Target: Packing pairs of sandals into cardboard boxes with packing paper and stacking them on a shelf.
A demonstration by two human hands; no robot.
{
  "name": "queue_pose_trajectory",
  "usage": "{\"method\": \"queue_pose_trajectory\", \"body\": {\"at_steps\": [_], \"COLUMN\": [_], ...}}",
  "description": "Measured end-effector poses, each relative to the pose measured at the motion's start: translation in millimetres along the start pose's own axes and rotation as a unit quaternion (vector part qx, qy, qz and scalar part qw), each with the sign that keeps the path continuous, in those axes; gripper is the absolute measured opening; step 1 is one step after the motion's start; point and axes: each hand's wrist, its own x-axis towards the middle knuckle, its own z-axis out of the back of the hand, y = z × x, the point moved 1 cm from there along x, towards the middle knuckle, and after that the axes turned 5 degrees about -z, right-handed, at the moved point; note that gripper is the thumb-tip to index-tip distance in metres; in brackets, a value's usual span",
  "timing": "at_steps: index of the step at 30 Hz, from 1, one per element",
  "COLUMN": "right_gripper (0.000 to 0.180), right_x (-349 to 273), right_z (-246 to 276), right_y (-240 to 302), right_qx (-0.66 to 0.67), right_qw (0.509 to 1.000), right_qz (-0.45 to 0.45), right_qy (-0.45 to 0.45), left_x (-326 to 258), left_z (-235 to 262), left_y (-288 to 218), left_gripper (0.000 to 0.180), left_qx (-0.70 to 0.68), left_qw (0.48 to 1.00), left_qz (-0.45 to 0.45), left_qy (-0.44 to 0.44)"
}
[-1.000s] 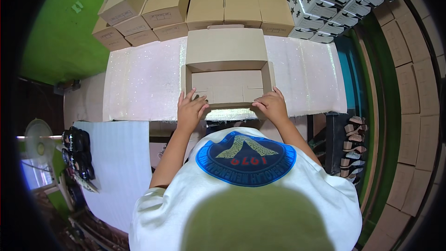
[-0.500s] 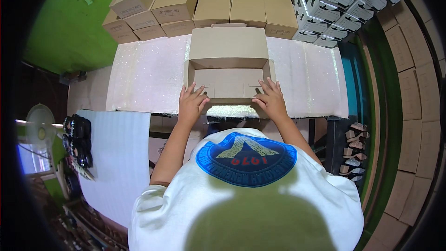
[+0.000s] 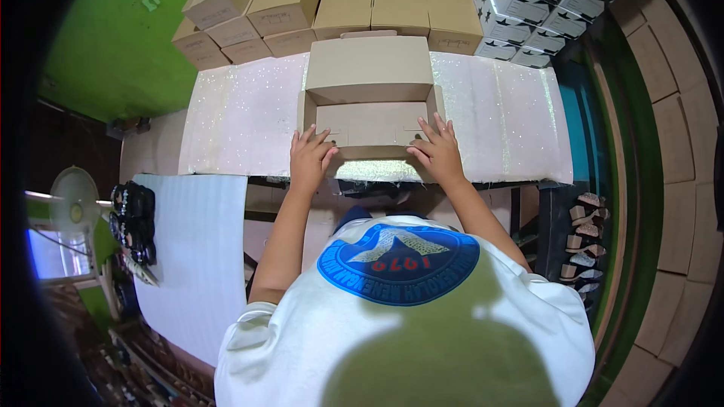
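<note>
An open brown cardboard box stands on the pale, glittery table cover, its lid raised at the far side. Nothing lies inside the part I can see. My left hand grips the near left corner, thumb at the front wall and fingers reaching over the edge. At the near right corner my right hand has a matching hold, its fingers somewhat apart. Short slits show in the cardboard beside both hands. The fingertips over the edge are partly hidden.
Brown boxes line the table's back, with star-patterned white boxes stacked at the right. Black shoes sit on a white side table at left. More shoes stand low on the right. A fan is far left.
The view has shifted slightly. Both hands stay at the box's near corners, with only small finger shifts; the box and its raised lid look much the same.
</note>
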Motion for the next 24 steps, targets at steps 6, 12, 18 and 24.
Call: {"method": "queue_pose_trajectory", "body": {"at_steps": [6, 12, 18, 24], "right_gripper": [0.020, 0.024, 0.047, 0.044], "right_x": [-2, -14, -54, -109], "right_z": [4, 13, 6, -21], "right_y": [6, 38, 91, 138], "right_qx": [-0.031, -0.130, -0.127, -0.091], "right_qw": [0.999, 0.987, 0.980, 0.984], "right_qz": [-0.015, -0.089, -0.151, -0.136], "right_qy": [-0.009, -0.020, 0.003, 0.070], "left_x": [-1, -31, -113, -186], "left_z": [4, 14, 20, 22], "left_y": [-1, -3, 4, 7], "left_gripper": [0.018, 0.050, 0.057, 0.055], "left_qx": [0.000, 0.009, -0.054, -0.071], "left_qw": [1.000, 0.999, 0.992, 0.984], "left_qz": [-0.015, -0.002, 0.086, 0.079], "left_qy": [-0.006, 0.033, 0.071, 0.141]}}
